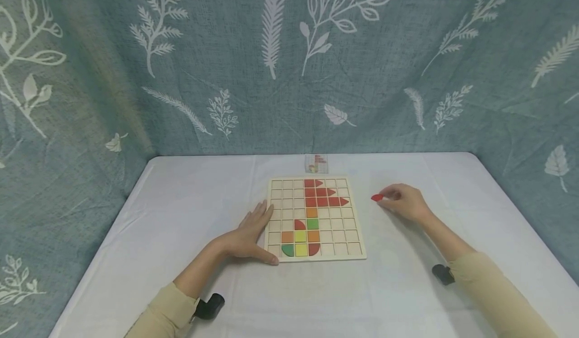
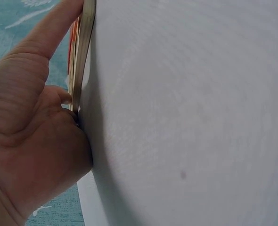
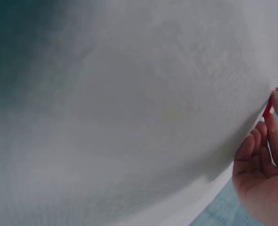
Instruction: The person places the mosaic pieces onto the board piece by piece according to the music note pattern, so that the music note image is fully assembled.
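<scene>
A pale square grid board (image 1: 339, 235) lies on the white table, with red, orange, green and yellow tiles set in some of its squares. My left hand (image 1: 248, 235) rests against the board's left edge, fingers spread and thumb at the near left corner. In the left wrist view the thumb lies along the board's side (image 2: 86, 42). To the right of the board, my right hand (image 1: 404, 201) pinches a small red tile (image 1: 377, 197) between thumb and fingertips. The right wrist view shows that red tile (image 3: 268, 107) edge-on, low over the cloth.
A small picture card (image 1: 316, 163) with a coloured pattern lies just beyond the board's far edge. White cloth (image 1: 194, 202) covers the table. A blue-green curtain (image 1: 289, 112) with white leaf prints hangs behind it and at both sides.
</scene>
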{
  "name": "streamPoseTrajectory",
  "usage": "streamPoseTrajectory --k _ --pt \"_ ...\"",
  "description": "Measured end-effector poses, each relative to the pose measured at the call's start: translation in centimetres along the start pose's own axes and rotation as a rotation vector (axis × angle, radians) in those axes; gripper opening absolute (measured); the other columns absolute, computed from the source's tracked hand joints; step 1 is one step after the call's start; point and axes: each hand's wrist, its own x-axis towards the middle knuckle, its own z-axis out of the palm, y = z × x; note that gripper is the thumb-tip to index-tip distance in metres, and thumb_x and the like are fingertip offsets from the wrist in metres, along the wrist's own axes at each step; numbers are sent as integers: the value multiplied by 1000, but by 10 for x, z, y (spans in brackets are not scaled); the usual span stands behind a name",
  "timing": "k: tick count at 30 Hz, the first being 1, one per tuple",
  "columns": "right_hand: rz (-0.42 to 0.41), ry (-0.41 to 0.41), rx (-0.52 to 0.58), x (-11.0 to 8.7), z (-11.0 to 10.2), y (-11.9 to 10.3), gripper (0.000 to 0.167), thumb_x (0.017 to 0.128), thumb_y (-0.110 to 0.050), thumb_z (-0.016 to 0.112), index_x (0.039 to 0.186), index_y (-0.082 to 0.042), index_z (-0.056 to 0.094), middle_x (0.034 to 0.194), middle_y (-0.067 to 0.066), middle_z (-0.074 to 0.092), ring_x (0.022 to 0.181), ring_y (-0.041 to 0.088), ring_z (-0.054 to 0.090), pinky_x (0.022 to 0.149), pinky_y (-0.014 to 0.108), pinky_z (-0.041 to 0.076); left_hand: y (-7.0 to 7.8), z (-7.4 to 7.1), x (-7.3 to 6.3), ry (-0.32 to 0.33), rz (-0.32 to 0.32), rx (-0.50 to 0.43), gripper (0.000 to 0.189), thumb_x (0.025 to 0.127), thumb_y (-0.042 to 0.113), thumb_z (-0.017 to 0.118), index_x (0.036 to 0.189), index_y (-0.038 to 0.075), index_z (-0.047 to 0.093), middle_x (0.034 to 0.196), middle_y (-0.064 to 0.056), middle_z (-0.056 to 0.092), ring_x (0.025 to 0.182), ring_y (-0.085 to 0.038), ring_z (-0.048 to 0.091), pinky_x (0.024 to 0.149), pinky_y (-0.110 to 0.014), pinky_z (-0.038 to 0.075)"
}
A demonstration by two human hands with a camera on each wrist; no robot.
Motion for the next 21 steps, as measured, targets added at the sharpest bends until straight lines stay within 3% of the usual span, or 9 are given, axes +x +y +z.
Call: streamPoseTrajectory --k 6,11,15,21 --pt "13 23 62 0 4 -7 35 86 -25 75 108 1 70 99 15 71 86 25 64 65 27 51 1 1 0 10 -19 1 130 64 48 87 156 3 7 162 -18 -8 148 -30 -11 119 -48 -2" --pt "63 -23 273 -3 13 -23 44 87 -32 75 117 -2 69 107 12 71 93 22 67 71 26 52 2 1 -1 12 -13 -9 130 64 48 87 156 2 7 162 -18 -8 148 -30 -11 119 -48 -2" --pt "72 -79 413 -6 25 -44 47 87 -36 74 122 -5 67 111 10 71 97 22 67 81 33 51 1 1 -1 9 4 4 130 65 48 87 156 1 6 162 -19 -7 148 -30 -11 119 -48 -2" --pt "32 -142 413 -8 48 -81 44 83 -38 77 117 -10 71 114 5 69 108 22 62 97 42 48 1 2 -1 1 -8 11 131 65 49 87 156 2 5 162 -18 -8 148 -29 -12 119 -47 -3"
